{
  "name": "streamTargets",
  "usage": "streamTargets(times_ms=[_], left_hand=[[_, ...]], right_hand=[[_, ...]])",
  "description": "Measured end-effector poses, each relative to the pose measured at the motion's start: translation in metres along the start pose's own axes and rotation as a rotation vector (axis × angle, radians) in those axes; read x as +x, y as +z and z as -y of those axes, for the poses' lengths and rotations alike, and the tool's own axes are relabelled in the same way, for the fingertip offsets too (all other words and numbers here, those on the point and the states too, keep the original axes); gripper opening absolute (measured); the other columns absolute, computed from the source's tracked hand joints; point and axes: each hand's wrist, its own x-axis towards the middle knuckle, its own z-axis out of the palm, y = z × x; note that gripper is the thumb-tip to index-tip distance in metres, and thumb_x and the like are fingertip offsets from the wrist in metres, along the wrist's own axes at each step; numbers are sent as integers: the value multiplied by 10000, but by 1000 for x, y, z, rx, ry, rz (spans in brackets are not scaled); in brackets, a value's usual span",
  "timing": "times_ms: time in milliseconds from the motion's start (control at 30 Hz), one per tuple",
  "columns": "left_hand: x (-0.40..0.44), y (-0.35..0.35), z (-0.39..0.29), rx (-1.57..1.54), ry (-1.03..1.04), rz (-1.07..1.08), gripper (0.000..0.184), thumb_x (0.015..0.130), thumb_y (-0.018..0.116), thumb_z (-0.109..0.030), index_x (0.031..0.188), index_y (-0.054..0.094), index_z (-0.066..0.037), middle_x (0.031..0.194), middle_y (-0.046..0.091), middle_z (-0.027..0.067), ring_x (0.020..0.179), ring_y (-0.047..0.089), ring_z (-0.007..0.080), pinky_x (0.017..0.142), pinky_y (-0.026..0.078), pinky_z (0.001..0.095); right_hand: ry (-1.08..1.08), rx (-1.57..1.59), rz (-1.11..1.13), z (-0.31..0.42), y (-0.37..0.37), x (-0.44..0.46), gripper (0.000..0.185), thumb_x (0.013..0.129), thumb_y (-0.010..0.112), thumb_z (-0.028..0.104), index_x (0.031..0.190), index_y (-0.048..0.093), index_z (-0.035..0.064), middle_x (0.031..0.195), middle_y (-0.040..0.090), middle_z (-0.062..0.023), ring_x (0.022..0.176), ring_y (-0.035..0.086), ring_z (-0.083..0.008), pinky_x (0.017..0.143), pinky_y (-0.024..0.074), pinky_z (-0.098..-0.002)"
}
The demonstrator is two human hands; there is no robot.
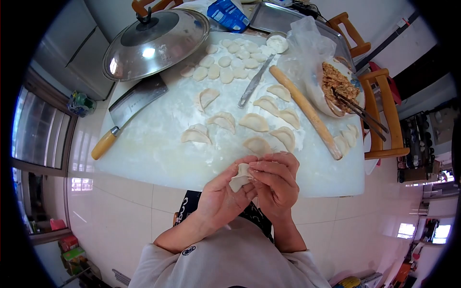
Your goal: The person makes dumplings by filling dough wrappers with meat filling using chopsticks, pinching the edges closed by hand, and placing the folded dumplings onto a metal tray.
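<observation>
We see both hands meeting at the near edge of the bench (144, 165), right of its middle. Between them is a pale dumpling (240, 180), held up off the surface. Our left hand (218, 194) cups it from the left, the thumb pressing at its far end and the other fingers curled beneath. Our right hand (278, 180) closes over from the right, its fingers bunched and pinching the dumpling's edge.

Just beyond the hands we have six folded dumplings (253, 122) in a loose group, with three more (222, 122) to their left. Farther off, flat dough rounds (224, 61) lie close together on the floured surface. A flat metal strip (258, 80) rests to the right of them, and a wooden rolling pin (306, 112) lies slantwise to the right of the six.

At the far right, chopsticks (367, 115) lean in a bowl of filling (338, 79), beside a clear plastic bag (307, 45). On the left we see a cleaver (137, 101), its wooden handle toward us, and beyond it a large domed lid (165, 53).
</observation>
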Motion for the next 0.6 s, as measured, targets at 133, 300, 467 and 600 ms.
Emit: streamTargets(times_ms=[133,300,467,600], left_hand=[[-1,6,1,0,-20,-86,392,992,420,-272,1336,442,-85,1222,542,30,1114,513,156,1016,375,335],[-2,0,1,-11,-15,-22,395,1003,399,-295,1338,440,-90,1227,536,20,1124,508,142,1019,365,331],[-1,3,2,96,-26,-94,392,1005,400,-297,1341,439,-99,1235,529,11,1125,505,133,1006,372,330],[-1,2,1,90,-48,-73,394,1006,399,-300,1343,438,-98,1238,522,9,1137,493,133,1006,370,332]], right_hand=[[-6,2,-4,2,-2,1,147,724,722,79,870,721,96,997,676,8,965,563,-221,893,391,-385],[29,-12,15,3,1,3,154,729,726,98,883,729,107,988,685,22,969,569,-206,884,396,-387],[-8,-11,18,1,-2,1,153,721,734,123,873,731,109,992,690,19,977,571,-211,894,388,-392],[41,-11,30,8,0,10,132,726,725,127,857,728,118,998,695,25,983,577,-212,904,376,-398]])
